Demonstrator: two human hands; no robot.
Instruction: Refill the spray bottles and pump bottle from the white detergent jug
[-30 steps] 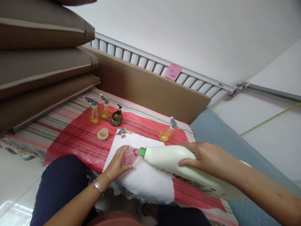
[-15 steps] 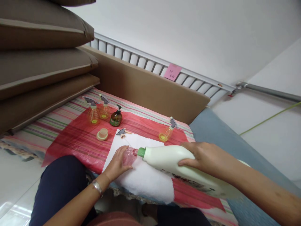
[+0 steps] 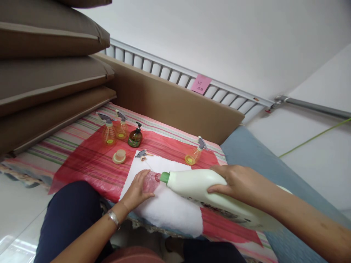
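Observation:
My left hand [image 3: 137, 191] is wrapped round a small clear pinkish bottle [image 3: 151, 181] over a white cloth [image 3: 167, 210]. My right hand [image 3: 238, 182] grips a large white jug [image 3: 197, 184], tipped on its side. The jug's green spout [image 3: 165, 177] meets the small bottle's open neck. A loose grey spray head [image 3: 142, 153] lies just beyond the cloth's far corner.
On the red sheet [image 3: 87, 160] stand two yellow spray bottles [image 3: 109, 132], a brown pump bottle [image 3: 135, 136], a tan cap [image 3: 119, 156] and a tilted spray bottle [image 3: 195, 153]. Brown cushions [image 3: 49, 73] are stacked at left, a cardboard panel [image 3: 175, 106] behind.

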